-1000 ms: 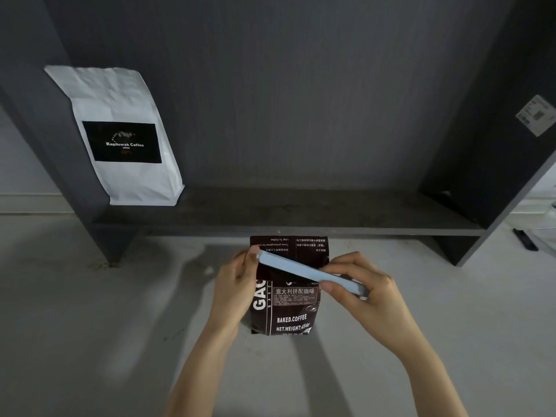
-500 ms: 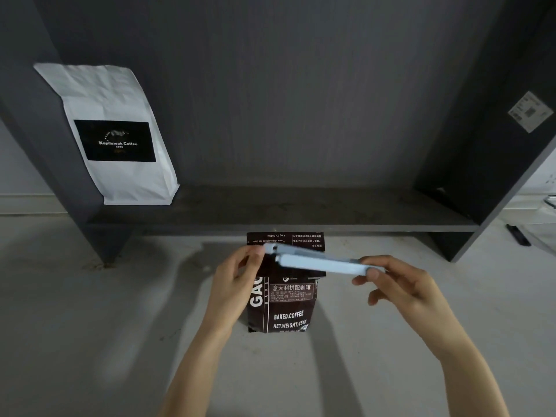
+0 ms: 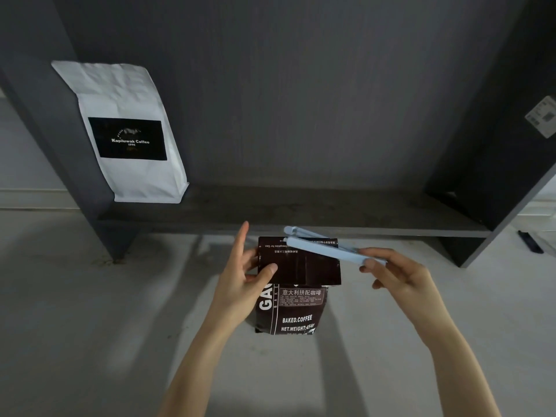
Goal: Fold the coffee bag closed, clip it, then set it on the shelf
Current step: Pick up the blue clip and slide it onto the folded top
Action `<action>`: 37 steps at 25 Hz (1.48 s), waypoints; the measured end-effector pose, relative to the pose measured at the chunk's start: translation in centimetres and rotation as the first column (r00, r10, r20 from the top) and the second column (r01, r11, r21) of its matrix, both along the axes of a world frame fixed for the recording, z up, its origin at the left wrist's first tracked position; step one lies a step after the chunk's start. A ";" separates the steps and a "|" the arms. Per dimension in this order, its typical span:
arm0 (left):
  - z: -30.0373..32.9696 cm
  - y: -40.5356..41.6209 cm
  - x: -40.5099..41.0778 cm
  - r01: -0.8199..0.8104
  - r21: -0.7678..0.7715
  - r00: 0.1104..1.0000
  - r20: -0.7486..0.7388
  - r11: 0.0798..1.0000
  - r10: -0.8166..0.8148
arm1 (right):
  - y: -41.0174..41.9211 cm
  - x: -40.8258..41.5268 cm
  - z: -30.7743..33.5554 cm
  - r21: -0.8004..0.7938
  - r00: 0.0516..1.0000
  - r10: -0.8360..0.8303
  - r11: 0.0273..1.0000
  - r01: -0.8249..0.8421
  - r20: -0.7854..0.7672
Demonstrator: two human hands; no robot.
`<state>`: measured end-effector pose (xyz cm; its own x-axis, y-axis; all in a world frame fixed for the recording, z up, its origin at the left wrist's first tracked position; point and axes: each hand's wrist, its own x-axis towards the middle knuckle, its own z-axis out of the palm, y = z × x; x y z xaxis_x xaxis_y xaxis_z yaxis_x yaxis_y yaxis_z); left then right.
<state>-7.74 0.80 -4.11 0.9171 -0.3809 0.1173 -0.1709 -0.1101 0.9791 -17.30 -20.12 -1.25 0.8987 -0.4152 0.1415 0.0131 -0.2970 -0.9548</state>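
Observation:
A dark brown coffee bag (image 3: 296, 308) stands upright on the pale floor in front of the shelf, its top flap folded down toward me. My left hand (image 3: 243, 278) grips the bag's left side, thumb pressed on the folded flap, index finger raised. My right hand (image 3: 394, 275) holds the right end of a long pale blue clip (image 3: 322, 248). The clip's two arms are spread apart at their left end, and its tip sits at the fold's upper right corner. The dark grey shelf (image 3: 301, 215) lies just beyond the bag.
A white coffee bag (image 3: 126, 133) with a black label stands at the shelf's left end, leaning on the side panel. The shelf's right panel (image 3: 493, 164) carries a small sticker. A dark object (image 3: 531, 242) lies on the floor at far right.
The clip came off the bag's front and moved up and right, its arms now apart. My left hand shifted from the clip's end to the flap.

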 end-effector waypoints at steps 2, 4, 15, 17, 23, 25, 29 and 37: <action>-0.1 0.2 0.1 -0.001 0.006 1.000 -0.025 1.000 0.001 | 0.4 0.7 0.0 0.005 1.000 0.016 1.000 -0.016 -0.004; -0.1 0.3 0.2 -0.007 0.011 0.999 -0.046 1.000 0.007 | 0.7 1.5 -0.3 -0.007 1.000 0.019 1.000 -0.019 -0.022; -0.1 0.5 -0.1 -0.022 0.028 0.995 -0.100 0.999 0.024 | 2.5 3.2 -0.8 0.065 0.997 0.074 0.995 -0.075 0.017; -0.2 0.6 -0.1 -0.021 0.019 0.994 -0.103 1.000 0.023 | 2.7 3.2 -0.8 0.058 0.998 0.062 0.996 -0.063 0.018; 0.8 0.6 -0.8 -0.066 -0.117 0.990 -0.132 0.991 0.051 | 3.2 3.1 -0.7 0.037 0.998 0.047 0.998 -0.048 0.031; 1.0 0.5 -0.9 -0.086 -0.139 0.990 -0.127 0.986 0.069 | 3.2 3.1 -0.7 0.030 0.998 0.044 0.999 -0.045 0.038; 0.6 0.4 -0.7 -0.113 -0.149 0.988 -0.120 0.982 0.095 | 3.3 3.1 -1.1 0.012 0.999 0.030 0.999 -0.030 0.012; 0.9 0.2 -0.6 -0.110 -0.192 0.990 -0.108 0.975 0.091 | 4.5 4.4 2.5 -0.625 0.986 0.152 0.764 -0.159 -0.065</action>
<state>-8.38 0.96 -3.21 0.9603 -0.2646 0.0886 -0.0712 0.0747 0.9947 -12.88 -15.60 1.27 0.9459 -0.0919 0.3111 0.1034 -0.8237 -0.5576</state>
